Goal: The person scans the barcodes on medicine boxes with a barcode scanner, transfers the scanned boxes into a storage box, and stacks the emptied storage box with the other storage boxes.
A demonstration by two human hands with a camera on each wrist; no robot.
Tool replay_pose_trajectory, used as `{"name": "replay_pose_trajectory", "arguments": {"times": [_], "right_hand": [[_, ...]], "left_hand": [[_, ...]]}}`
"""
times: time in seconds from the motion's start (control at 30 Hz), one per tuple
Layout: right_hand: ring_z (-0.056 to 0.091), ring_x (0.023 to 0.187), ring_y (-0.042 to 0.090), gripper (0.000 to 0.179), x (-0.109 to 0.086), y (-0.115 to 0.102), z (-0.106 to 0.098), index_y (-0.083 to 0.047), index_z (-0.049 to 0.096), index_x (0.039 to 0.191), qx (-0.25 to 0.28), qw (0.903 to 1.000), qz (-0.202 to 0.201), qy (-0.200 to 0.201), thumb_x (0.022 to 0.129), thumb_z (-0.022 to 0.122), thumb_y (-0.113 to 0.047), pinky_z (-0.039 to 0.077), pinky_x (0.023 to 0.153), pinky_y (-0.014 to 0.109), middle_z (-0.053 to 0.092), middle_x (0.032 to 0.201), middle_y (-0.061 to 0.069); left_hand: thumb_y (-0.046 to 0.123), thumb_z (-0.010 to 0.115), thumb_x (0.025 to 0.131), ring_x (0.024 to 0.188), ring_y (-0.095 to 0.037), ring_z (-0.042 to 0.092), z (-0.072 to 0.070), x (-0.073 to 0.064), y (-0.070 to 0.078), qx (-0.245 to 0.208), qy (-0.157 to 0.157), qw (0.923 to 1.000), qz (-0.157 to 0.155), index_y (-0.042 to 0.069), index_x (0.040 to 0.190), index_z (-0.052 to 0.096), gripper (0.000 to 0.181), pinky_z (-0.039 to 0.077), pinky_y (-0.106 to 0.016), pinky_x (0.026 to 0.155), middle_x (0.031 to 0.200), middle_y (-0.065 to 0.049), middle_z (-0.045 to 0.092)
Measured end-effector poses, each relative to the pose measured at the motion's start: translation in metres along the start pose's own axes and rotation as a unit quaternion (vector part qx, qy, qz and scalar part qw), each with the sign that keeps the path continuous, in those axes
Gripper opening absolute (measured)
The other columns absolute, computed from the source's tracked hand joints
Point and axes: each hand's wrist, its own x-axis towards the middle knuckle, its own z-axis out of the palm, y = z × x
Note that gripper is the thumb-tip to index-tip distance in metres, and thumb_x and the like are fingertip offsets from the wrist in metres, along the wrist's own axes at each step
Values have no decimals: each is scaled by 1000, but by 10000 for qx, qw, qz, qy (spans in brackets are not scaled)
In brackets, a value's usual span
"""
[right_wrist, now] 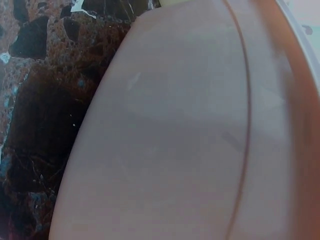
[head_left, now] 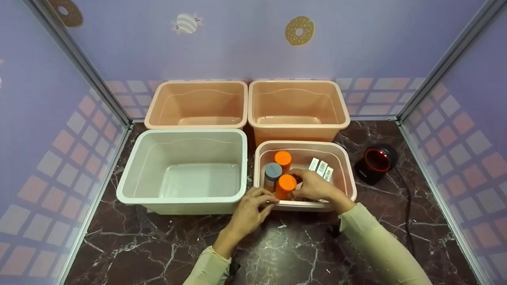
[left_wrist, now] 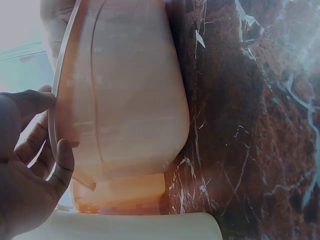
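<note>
My right hand (head_left: 315, 185) reaches inside the small pink bin (head_left: 348, 170) and holds the right side of the nearer orange-capped bottle (head_left: 287, 183). Behind it stand a grey-capped bottle (head_left: 273, 171) and another bottle with an orange cap (head_left: 283, 158). At the bin's front left corner, my left hand (head_left: 247, 209) grips the rim, with its thumb and fingers on either side of the edge in the left wrist view. Several small white boxes (head_left: 321, 168) with barcode labels stand in the right part of the bin. Only the bin's outer wall (right_wrist: 165, 125) fills the right wrist view, the hand itself hidden.
A larger white bin (head_left: 186, 200) stands just left of the pink one. Two deeper peach bins, left (head_left: 196, 85) and right (head_left: 299, 126), line the back wall. To the right sits a black scanner (head_left: 375, 161) glowing red, its cable (head_left: 410, 213) running forward over the dark marbled tabletop (head_left: 158, 249).
</note>
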Motion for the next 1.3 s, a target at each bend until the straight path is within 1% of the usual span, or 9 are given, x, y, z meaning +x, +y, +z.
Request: {"name": "replay_pose_trajectory", "arguments": {"times": [0.13,0.23,0.33,0.5,0.77,0.87,0.93,1.07,1.3], "right_hand": [[69,96,23,53,-2,1,-4,-9,64,124,99,9997,147,138,75,83,-18,56,84,35,73,109,7],[68,98,22,52,-3,2,-6,-10,64,123,60,9993,266,269,75,84,-21,54,85,33,73,110,6],[68,102,22,54,-4,2,-9,-10,64,123,108,9983,426,383,75,84,-24,54,88,37,72,111,6],[67,104,27,59,-7,0,-14,-7,62,129,278,9966,507,584,76,83,-23,55,92,45,71,114,11],[68,100,28,53,-11,0,-23,-7,66,124,120,9941,591,906,78,82,-29,55,89,44,73,109,11],[68,99,29,53,-12,-2,-26,-7,67,123,96,9924,697,1014,78,81,-32,54,87,40,73,107,11],[69,95,28,52,-12,-2,-27,-7,67,121,123,9913,771,1056,78,81,-33,53,82,33,73,105,10],[70,90,26,50,-12,-1,-27,-7,68,119,101,9907,750,1133,79,81,-33,53,76,27,74,102,10],[71,95,31,50,-12,0,-27,-7,67,117,209,9882,785,1302,77,83,-34,56,81,34,73,107,11]], "left_hand": [[7,77,84,103,-15,61,0,0,0,16,-33,10000,-67,18,100,78,19,52,-30,94,104,5,70],[5,77,83,103,-15,61,0,0,0,32,-41,9999,-88,18,101,78,22,52,-30,94,104,6,70],[5,77,83,102,-15,61,0,0,1,36,-16,10000,-60,18,100,78,22,52,-30,93,103,6,70],[6,77,84,101,-16,60,0,0,2,35,24,10000,-14,17,99,77,19,52,-31,91,103,6,69],[5,77,82,102,-16,60,-1,0,3,73,-29,9999,-111,16,99,77,21,52,-31,91,102,5,69],[6,77,84,103,-16,60,-1,0,3,109,-56,9998,-152,17,100,77,20,52,-30,92,103,5,69],[6,76,84,103,-16,60,-1,1,3,123,-77,9997,-174,17,101,78,20,52,-30,92,103,5,69],[6,76,85,103,-16,60,-1,0,3,103,-98,9997,-192,17,102,78,20,51,-30,92,103,5,69],[6,76,85,103,-16,60,-1,0,3,89,-58,9999,-128,17,101,78,20,51,-30,92,102,5,69]]}}
